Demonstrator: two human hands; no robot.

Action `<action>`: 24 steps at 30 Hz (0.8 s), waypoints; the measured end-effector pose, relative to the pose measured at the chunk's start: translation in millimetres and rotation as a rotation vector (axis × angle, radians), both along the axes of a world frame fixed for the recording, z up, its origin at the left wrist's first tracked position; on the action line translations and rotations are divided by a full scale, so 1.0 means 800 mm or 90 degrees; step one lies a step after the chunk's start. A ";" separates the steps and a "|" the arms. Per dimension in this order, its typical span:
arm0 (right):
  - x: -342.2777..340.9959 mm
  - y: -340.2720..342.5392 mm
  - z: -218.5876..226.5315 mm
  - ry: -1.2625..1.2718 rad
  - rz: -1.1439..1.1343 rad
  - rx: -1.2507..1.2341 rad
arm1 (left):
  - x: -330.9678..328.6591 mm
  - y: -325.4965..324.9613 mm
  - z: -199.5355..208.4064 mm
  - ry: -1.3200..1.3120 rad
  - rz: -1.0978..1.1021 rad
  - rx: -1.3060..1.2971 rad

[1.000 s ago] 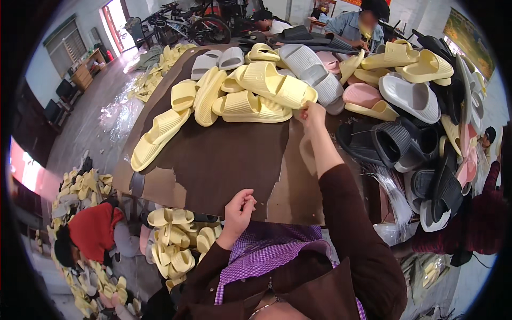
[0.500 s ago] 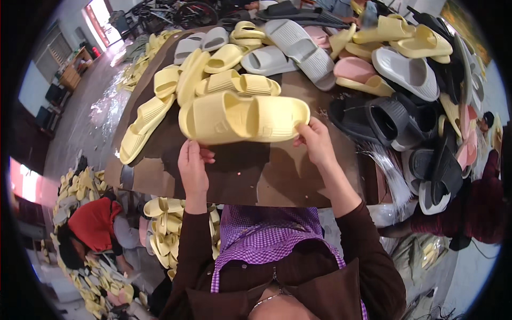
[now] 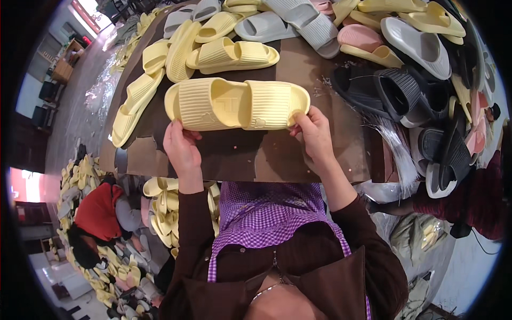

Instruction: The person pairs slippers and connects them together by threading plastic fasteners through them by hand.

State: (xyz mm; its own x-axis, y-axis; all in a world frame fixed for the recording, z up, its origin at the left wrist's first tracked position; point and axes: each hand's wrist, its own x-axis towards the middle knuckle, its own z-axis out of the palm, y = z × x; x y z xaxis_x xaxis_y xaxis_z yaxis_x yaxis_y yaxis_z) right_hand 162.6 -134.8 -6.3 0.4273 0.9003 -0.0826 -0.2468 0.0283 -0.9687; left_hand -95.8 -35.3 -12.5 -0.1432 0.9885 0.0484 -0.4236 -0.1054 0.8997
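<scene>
A pair of pale yellow slide slippers, one fitted into the other with the ends pointing opposite ways, is held level just above the table. Its ribbed straps face up. My right hand pinches the right end between thumb and fingers. At the left end, my left hand is closed on the lower edge, its fingertips partly hidden behind the sole. Beyond the held pair lie another yellow pair and a long yellow pair to the left.
The brown-covered table carries grey slippers at the back and black slippers at the right. White plastic strands hang off its right edge. A person in red bends over a slipper heap on the left.
The yellow pair has been tilted so its straps and insole show more. My left hand has come up to its left end; my right hand keeps its grip. The view has shifted slightly.
</scene>
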 end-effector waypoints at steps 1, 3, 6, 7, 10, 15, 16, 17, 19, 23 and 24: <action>0.002 -0.001 -0.002 0.001 0.000 -0.002 | -0.003 0.001 0.000 0.000 0.023 0.006; 0.017 -0.006 -0.012 -0.025 -0.108 0.019 | -0.029 0.020 -0.014 0.044 0.183 0.040; 0.040 -0.020 -0.002 -0.081 -0.150 0.017 | -0.099 0.031 0.023 -0.098 0.188 0.006; 0.049 -0.029 0.006 -0.126 -0.135 -0.001 | -0.114 0.031 0.028 -0.085 0.178 0.000; 0.057 -0.040 0.049 -0.239 -0.083 -0.025 | -0.158 0.034 0.032 0.006 0.092 0.018; 0.072 0.019 0.081 -0.477 0.080 0.107 | -0.135 0.074 0.059 0.253 -0.088 -0.024; 0.071 0.035 0.079 -0.477 0.033 0.111 | -0.125 0.086 0.053 0.296 -0.158 -0.066; 0.064 0.047 0.077 -0.477 -0.006 0.120 | -0.110 0.091 0.049 0.297 -0.173 -0.065; 0.061 0.049 0.055 -0.536 -0.095 0.154 | -0.059 0.109 0.037 0.406 -0.253 -0.043; 0.057 0.025 0.015 -0.614 -0.203 0.220 | -0.014 0.080 0.017 0.514 -0.170 0.069; 0.055 0.001 0.008 -0.582 -0.179 0.194 | -0.004 0.067 0.014 0.536 -0.111 0.117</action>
State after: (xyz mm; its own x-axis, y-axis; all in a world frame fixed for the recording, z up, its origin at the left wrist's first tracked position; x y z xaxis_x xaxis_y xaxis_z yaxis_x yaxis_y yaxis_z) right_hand 206.5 -133.9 -0.1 0.4113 0.6854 0.6008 0.6422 0.2498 -0.7247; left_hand -98.9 18.2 -1.7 0.1641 0.9590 0.2309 0.3498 -0.2755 0.8954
